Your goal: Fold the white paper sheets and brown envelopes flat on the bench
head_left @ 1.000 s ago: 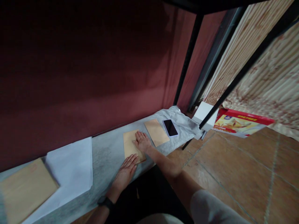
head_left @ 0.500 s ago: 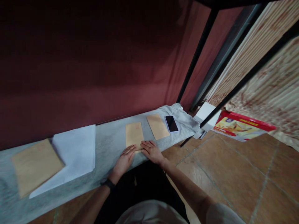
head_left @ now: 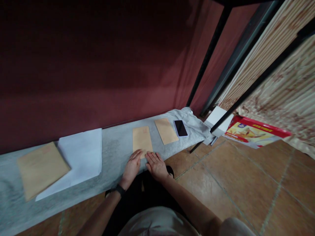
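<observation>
A tan paper envelope [head_left: 142, 138] lies flat on the grey cloth in front of me. On its near left corner rests my left hand [head_left: 132, 165], with the fingers stretched out and a dark band on the wrist. My right hand [head_left: 155, 164] lies flat on the near right part of the same envelope, fingers extended. The fingertips of both hands almost meet at the near edge and cover part of it. A second tan envelope [head_left: 166, 131] lies just to the right, untouched, and beyond it is a phone [head_left: 180, 128] with a dark screen.
The narrow bench has a grey cloth cover [head_left: 115, 147]. At left, tan envelopes [head_left: 43, 167] overlap a stack of white paper [head_left: 83, 154]. A dark red wall [head_left: 98, 98] runs behind. At right are black metal bars [head_left: 209, 55], a white box [head_left: 219, 119] and a red-and-yellow carton [head_left: 256, 131].
My right hand has slid slightly left and toward me over the envelope's near edge. My left hand stays on the near left corner. The view has shifted a little.
</observation>
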`<state>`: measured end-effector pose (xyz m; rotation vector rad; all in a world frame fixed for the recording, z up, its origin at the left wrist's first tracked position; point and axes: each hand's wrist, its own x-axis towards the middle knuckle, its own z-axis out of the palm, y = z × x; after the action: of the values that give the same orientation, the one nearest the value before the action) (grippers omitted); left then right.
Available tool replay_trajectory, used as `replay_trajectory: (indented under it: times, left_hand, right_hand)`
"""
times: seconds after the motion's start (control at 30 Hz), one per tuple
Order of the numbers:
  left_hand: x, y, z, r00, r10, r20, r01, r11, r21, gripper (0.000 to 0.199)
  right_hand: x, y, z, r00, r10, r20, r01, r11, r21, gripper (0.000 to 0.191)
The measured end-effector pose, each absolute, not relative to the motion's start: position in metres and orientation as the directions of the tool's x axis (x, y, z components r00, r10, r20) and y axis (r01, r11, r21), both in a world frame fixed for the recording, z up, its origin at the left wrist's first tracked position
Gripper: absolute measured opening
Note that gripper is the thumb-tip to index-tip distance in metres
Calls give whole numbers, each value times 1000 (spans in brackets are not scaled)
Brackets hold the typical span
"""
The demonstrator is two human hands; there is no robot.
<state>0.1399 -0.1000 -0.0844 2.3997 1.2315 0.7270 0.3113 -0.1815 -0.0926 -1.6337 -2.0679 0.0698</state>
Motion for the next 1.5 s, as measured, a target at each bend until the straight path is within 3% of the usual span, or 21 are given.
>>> replay_trajectory:
  times: [0.27,0.4,0.7,1.1,1.33,1.5]
  left_hand:
    - [139,-134,-84,618,736,275,702,-675,229,52]
    - [143,-146,-88,627,730,271,718,-677,163,51]
    - [175,-93,-94,673,716,183,700,-697,154,55]
    - [234,8,-83,540,836,101,801,-547,244,59]
    - [220,-14,-81,564,822,80,789,-565,244,60]
    - [180,-66,-96,559,815,152,770,-579,269,55]
  right_hand:
    - [324,-184,-92,-111,930,351,904,241,-352,47]
    - [323,-185,-94,-118,927,356,907,247,-341,48]
    - [324,-184,-98,-122,920,372,906,256,-336,47]
    - [321,-183,-95,-87,936,341,892,226,-392,48]
    - [321,-183,-90,-87,940,331,882,227,-413,46]
    - [321,-183,-91,-86,940,330,881,226,-415,47]
